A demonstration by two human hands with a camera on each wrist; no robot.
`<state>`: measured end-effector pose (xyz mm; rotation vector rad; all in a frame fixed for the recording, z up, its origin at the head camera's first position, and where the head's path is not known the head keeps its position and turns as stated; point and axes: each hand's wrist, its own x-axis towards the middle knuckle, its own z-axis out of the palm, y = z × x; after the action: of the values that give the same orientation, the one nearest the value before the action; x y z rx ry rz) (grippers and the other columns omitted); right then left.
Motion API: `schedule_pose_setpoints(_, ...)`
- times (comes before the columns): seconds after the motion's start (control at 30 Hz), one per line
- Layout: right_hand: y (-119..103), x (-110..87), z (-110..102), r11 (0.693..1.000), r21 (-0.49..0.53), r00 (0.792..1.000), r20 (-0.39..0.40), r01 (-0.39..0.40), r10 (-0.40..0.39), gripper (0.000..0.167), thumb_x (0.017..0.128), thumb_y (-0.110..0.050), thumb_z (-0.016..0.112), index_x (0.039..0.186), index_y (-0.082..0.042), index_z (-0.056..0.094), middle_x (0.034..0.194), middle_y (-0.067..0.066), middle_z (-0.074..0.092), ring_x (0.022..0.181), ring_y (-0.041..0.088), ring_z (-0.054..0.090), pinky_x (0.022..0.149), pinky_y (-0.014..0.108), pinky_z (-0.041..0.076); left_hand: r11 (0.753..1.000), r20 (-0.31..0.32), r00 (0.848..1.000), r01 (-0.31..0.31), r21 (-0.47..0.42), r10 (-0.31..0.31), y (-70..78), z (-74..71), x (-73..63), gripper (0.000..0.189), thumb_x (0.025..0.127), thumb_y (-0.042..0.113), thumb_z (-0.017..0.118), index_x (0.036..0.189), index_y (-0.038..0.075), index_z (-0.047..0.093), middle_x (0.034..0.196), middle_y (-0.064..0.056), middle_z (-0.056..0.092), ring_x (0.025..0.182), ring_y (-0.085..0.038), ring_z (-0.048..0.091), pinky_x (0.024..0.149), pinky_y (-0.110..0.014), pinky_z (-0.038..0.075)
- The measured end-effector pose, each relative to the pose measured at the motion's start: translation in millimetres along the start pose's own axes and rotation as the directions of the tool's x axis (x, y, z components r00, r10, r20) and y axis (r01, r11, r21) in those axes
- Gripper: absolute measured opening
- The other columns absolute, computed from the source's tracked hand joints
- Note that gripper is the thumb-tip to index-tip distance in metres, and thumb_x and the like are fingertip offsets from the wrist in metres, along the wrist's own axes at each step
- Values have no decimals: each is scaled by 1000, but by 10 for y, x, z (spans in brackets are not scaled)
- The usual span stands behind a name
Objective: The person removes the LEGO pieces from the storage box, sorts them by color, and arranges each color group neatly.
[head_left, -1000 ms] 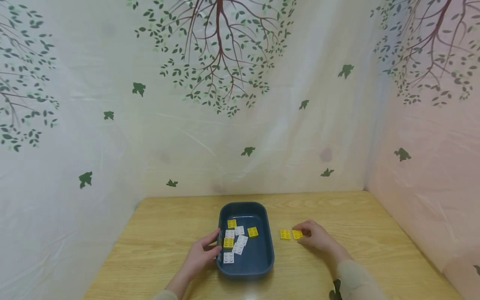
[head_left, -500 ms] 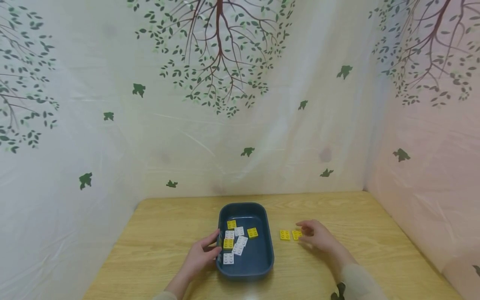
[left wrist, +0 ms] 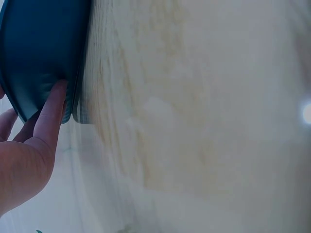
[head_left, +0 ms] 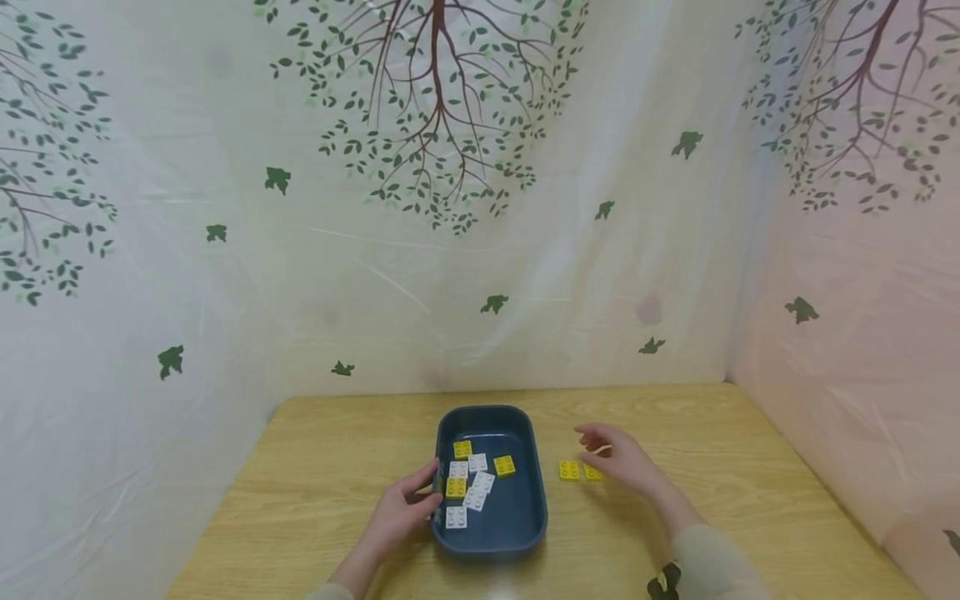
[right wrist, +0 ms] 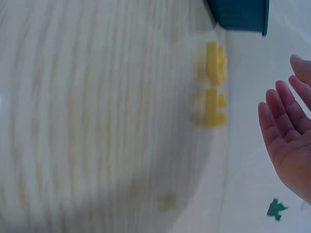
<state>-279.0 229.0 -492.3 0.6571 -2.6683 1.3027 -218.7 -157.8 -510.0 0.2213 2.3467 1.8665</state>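
Observation:
A dark blue tray (head_left: 536,492) stands on the table, with white bricks (head_left: 457,517) and yellow bricks (head_left: 504,466) lying in it. My left hand (head_left: 397,515) grips the tray's left side. In the left wrist view, one finger (left wrist: 52,109) lies along the outer wall; the other fingers are partly hidden. Right of the tray, two more yellow bricks (head_left: 568,471) sit side by side on the wood. My right hand (head_left: 618,458) hovers above them with nothing in it, and covers part of the right-hand yellow brick (head_left: 592,472). In the right wrist view its fingers are apart from both.
The wooden table (head_left: 315,450) extends to both sides of the tray. A pale curtain (head_left: 375,317) with printed trees and leaves hangs behind and at the sides. A dark ornament (head_left: 664,581) is by the right sleeve.
My right hand has let go of the right-hand yellow brick, risen off it and shifted left. My left hand and the tray have stayed in place.

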Motion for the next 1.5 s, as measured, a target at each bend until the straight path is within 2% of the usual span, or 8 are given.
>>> schedule_pose_setpoints(0.23,-255,85,131,993,49,994,-1,108,-108,43,92,-6,69,128,11,56,110,24,65,96,34,63,83,47,57,1000,-1,1000,2,10,-2,-13,-19,-4,61,92,14,69,148,6,44,148,-29,41,118,-41,58,86,-39,58)
schedule_pose_setpoints(0.4,-369,149,236,990,60,992,0,127,-128,43,92,-7,69,130,8,56,114,22,65,100,35,63,86,50,55,1000,6,1000,4,-8,-4,-22,-23,-5,61,93,13,68,149,6,44,148,-29,41,118,-40,58,85,-38,58)
schedule_pose_setpoints(0.57,-474,199,354,989,49,991,-14,137,-136,45,91,-8,70,132,3,57,117,18,66,104,33,63,87,47,56,1000,4,1000,-2,-6,2,-27,-13,-24,61,93,11,68,148,5,44,147,-30,42,117,-40,59,85,-39,58)
schedule_pose_setpoints(0.8,-772,218,496,991,84,993,52,102,-106,52,90,-12,73,137,-3,55,127,14,62,111,30,60,94,47,53,1000,7,1000,12,-6,-12,26,17,-113,60,94,9,66,149,4,43,147,-30,41,118,-42,58,86,-39,58)
schedule_pose_setpoints(1.0,-972,203,629,989,66,984,112,130,-137,54,90,-12,72,140,-6,52,132,11,60,116,28,59,96,46,52,1000,8,1000,15,8,-15,39,20,-185,60,93,12,68,149,7,45,148,-28,42,119,-40,58,88,-39,57)
schedule_pose_setpoints(1.27,-1054,240,833,987,99,976,167,125,-140,58,92,-17,72,144,-6,48,139,12,55,122,27,55,100,45,50,1000,15,1000,7,-3,-7,30,21,-180,59,94,13,66,149,7,44,148,-28,42,119,-41,57,88,-39,57)
schedule_pose_setpoints(1.5,-1102,243,979,994,87,974,210,69,-86,61,93,-28,70,147,-11,47,143,7,51,128,26,51,105,47,45,1000,23,1000,-8,-24,8,23,13,-183,59,95,11,65,150,7,42,148,-28,42,120,-41,57,87,-39,57)
